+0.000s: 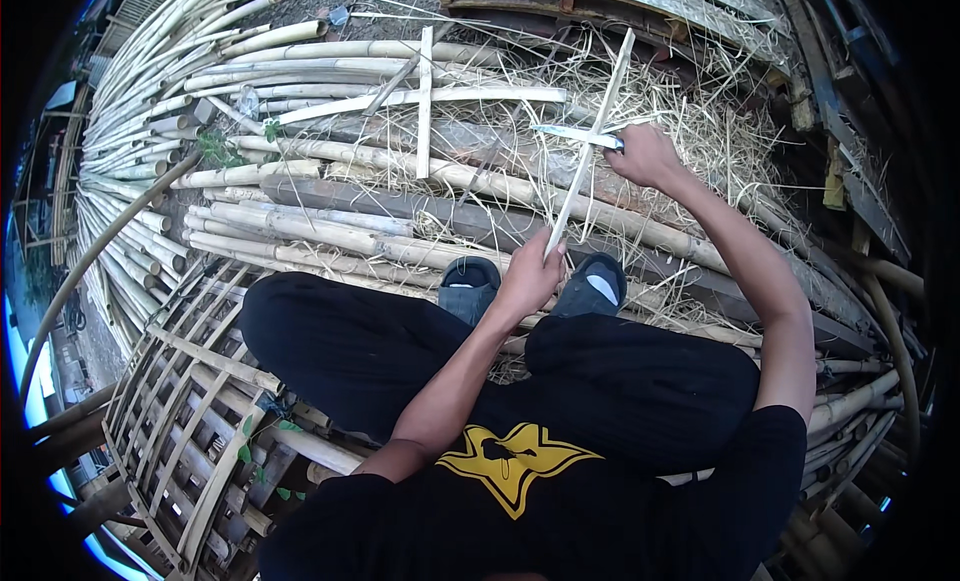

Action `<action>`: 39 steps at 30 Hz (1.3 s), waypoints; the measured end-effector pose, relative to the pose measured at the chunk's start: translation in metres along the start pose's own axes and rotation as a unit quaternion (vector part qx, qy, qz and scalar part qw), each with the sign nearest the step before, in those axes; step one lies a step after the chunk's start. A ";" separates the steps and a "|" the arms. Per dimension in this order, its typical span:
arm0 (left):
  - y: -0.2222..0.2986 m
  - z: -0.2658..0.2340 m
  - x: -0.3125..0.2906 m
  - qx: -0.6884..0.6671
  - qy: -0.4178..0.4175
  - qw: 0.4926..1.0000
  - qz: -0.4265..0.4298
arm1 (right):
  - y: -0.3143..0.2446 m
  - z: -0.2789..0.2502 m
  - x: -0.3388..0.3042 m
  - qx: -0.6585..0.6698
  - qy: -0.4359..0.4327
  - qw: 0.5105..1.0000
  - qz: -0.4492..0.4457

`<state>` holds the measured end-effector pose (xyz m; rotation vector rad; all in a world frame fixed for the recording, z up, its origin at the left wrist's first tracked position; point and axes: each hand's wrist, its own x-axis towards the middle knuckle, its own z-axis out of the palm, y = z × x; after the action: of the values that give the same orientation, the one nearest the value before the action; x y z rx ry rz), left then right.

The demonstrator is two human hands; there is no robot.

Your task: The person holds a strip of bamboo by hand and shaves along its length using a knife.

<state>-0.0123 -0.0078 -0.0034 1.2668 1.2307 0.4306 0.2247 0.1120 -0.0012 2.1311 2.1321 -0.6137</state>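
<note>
In front of my feet, my left hand is closed around the near end of a pale split bamboo strip, which slants up and away to the right. My right hand grips a knife by its handle. The blade points left and crosses the strip at about its middle; whether it cuts in or only rests against it I cannot tell. Thin curled shavings lie heaped around and beyond the right hand.
Bamboo poles lie across the ground before me, with a large stack at the left. Two split pieces, one upright strip over a long strip, rest crossed ahead. A woven bamboo lattice stands at my left; weathered boards lie at the back.
</note>
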 end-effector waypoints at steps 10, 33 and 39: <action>0.016 -0.011 -0.045 0.026 0.068 0.997 -0.027 | -0.030 -0.010 -0.011 -0.013 -0.029 0.999 0.032; 0.030 -0.009 -0.064 0.098 0.090 0.991 0.006 | -0.057 -0.025 0.000 -0.121 -0.016 0.991 -0.053; 0.018 -0.014 -0.060 0.114 0.114 0.986 0.030 | -0.049 -0.018 -0.008 -0.086 -0.028 0.996 -0.002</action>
<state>-0.0393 -0.0443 0.0413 1.4830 1.4703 0.4981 0.1817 0.1118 0.0296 1.9971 2.0792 -0.4651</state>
